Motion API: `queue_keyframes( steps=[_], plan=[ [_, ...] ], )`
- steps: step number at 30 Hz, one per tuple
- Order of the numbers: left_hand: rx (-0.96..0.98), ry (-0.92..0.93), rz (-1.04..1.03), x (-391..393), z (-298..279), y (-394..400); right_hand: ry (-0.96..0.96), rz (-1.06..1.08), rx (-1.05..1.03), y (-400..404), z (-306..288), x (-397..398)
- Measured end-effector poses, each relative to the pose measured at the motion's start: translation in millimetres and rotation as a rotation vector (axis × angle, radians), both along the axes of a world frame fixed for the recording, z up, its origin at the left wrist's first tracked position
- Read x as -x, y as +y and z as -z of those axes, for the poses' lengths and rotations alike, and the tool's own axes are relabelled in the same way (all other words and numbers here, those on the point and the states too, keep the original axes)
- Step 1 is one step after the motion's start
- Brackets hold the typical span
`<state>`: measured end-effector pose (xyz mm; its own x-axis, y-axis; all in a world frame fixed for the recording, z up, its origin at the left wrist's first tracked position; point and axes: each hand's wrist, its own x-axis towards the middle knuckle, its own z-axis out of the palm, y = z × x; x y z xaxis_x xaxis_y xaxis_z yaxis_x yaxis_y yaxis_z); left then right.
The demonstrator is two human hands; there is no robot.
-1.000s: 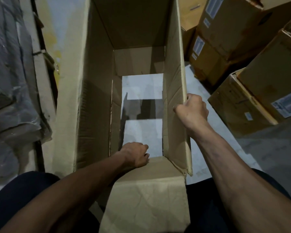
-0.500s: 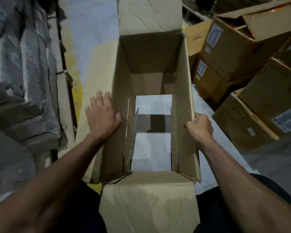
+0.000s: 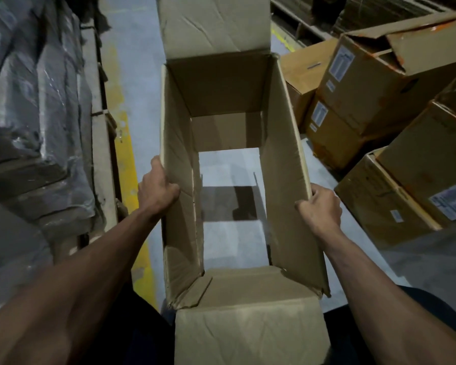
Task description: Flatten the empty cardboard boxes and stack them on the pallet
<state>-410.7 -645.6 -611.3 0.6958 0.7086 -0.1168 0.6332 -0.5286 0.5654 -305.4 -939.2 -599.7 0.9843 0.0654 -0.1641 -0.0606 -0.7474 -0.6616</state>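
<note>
An empty brown cardboard box (image 3: 282, 159) stands in front of me, open at top and bottom, so the grey floor shows through it. Its far flap stands up and its near flap hangs toward me. My left hand (image 3: 157, 192) grips the top edge of the left wall, thumb inside. On the opposite side, my right hand (image 3: 320, 209) grips the top edge of the right wall. The box still holds its rectangular shape.
Several brown boxes with white labels (image 3: 395, 180) are piled close on the right. A stack wrapped in plastic film (image 3: 34, 133) stands on the left, beside a yellow floor line (image 3: 124, 143). Pallet slats (image 3: 298, 25) show at the top right.
My left hand left the box's near inner edge, passed flat over the left outer flap, and now grips the left wall. The left flap has dropped out of sight. The right hand keeps its grip.
</note>
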Motion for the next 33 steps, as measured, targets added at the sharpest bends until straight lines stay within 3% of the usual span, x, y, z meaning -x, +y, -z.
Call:
queue_keyframes(
  steps=[12,18,26,33],
  plan=[
    [-0.053,0.039,0.364,38,16,-103,0.063,0.236,-0.135,3,-2,-15],
    [0.016,0.044,0.496,50,18,-154,0.102,0.241,-0.190,13,-14,-19],
    [0.178,0.208,0.575,54,15,-183,0.106,0.187,-0.147,18,-18,-15],
    [0.017,0.188,0.455,45,19,-190,0.156,0.157,-0.218,24,-18,-14]
  ],
)
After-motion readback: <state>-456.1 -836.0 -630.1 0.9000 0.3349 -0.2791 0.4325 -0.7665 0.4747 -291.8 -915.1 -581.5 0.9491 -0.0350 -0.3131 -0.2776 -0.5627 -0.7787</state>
